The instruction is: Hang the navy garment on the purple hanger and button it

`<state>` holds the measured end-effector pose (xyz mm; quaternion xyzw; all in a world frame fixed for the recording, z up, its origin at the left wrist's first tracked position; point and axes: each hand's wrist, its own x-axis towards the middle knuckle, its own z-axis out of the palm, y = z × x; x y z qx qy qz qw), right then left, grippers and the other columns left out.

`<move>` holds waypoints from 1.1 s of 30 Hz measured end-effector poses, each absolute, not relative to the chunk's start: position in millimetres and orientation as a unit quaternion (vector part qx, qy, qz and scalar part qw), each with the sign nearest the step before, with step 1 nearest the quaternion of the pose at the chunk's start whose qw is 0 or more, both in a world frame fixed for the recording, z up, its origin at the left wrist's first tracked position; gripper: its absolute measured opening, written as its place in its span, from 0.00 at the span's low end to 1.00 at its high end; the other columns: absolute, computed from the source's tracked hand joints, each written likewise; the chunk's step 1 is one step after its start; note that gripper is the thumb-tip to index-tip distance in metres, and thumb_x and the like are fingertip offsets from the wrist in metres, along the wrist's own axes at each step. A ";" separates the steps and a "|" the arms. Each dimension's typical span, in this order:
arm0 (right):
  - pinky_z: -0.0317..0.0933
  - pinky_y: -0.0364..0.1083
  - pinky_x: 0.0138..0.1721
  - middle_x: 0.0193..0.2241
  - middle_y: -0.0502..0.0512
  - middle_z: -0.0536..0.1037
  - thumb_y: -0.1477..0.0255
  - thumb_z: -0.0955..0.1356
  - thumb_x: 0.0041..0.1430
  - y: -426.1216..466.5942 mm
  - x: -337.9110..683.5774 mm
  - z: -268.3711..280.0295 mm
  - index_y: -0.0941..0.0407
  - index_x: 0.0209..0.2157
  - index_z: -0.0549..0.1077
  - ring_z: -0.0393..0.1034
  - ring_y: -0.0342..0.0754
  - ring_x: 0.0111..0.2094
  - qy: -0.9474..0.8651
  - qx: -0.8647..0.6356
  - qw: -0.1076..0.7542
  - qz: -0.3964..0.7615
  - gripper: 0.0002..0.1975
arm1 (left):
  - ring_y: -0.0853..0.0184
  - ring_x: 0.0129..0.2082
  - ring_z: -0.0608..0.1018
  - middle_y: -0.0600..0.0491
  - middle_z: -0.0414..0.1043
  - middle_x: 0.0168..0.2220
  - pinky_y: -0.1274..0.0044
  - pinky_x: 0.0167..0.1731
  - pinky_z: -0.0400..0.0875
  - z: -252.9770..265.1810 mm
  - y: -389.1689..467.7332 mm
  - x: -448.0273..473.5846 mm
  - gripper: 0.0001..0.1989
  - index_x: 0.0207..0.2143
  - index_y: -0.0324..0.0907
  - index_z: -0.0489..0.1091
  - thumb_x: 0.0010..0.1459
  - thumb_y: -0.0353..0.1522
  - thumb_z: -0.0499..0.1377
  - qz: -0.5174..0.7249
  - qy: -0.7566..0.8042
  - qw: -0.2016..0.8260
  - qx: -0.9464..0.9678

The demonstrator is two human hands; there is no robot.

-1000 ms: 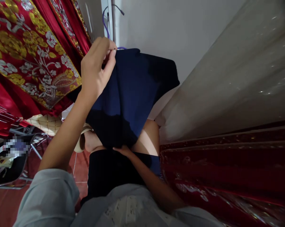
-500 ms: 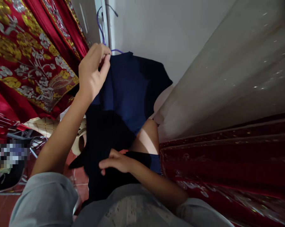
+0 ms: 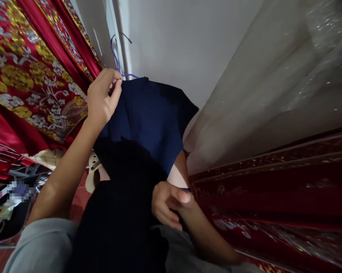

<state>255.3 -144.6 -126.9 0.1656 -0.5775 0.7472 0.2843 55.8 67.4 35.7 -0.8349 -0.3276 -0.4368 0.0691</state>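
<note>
Through the head view I take the dark blue garment (image 3: 148,110) as my landmark; it hangs spread from its upper edge, in front of the pale wall (image 3: 182,41), and its lower part falls into shadow toward me. I have the left hand (image 3: 102,96) at the garment's upper left corner, thumb and fingers pressed together, pinching the cloth there. Just above that edge I see the purple hanger (image 3: 114,53), its hook pointing away from the garment. I have the right hand (image 3: 171,204) below the garment's lower right side, beside the black cloth, its fingers loosely curled, the thumb standing apart and nothing visible between them. The cloth there is so dark that I cannot tell where the garment ends and the wearer's clothing begins. Left of the garment hangs a red embroidered cloth (image 3: 42,79) with gold and silver flowers; at its lower left I see a beige clog (image 3: 90,184) over red floor (image 3: 77,203). To its right are a pale, shiny covering (image 3: 239,98) and, lower, dark red cloth (image 3: 273,193).
</note>
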 end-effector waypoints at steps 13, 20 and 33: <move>0.62 0.43 0.30 0.28 0.50 0.75 0.53 0.68 0.67 34.2 261.2 -16.3 0.51 0.52 0.74 0.67 0.44 0.27 -0.730 -0.321 0.554 0.239 0.20 | 0.60 0.46 0.80 0.48 0.75 0.41 0.70 0.49 0.74 0.0 53.3 71.5 0.13 0.46 0.43 0.73 0.72 0.40 0.53 -0.448 -0.349 0.085 -0.819; 0.61 0.46 0.33 0.22 0.50 0.69 0.52 0.68 0.66 51.0 253.4 -8.6 0.54 0.30 0.73 0.64 0.46 0.27 -0.754 -0.350 0.533 0.157 0.20 | 0.62 0.44 0.81 0.48 0.75 0.41 0.72 0.48 0.75 -15.7 49.0 69.5 0.12 0.46 0.43 0.72 0.73 0.40 0.53 -0.479 -0.343 0.108 -0.801; 0.62 0.45 0.32 0.21 0.48 0.67 0.59 0.62 0.72 83.6 289.4 -7.4 0.53 0.29 0.66 0.64 0.43 0.25 -0.582 -0.398 0.699 0.120 0.17 | 0.57 0.48 0.79 0.46 0.79 0.45 0.62 0.53 0.69 -82.1 34.4 83.2 0.10 0.40 0.41 0.75 0.69 0.30 0.53 -0.345 -0.320 0.170 -0.866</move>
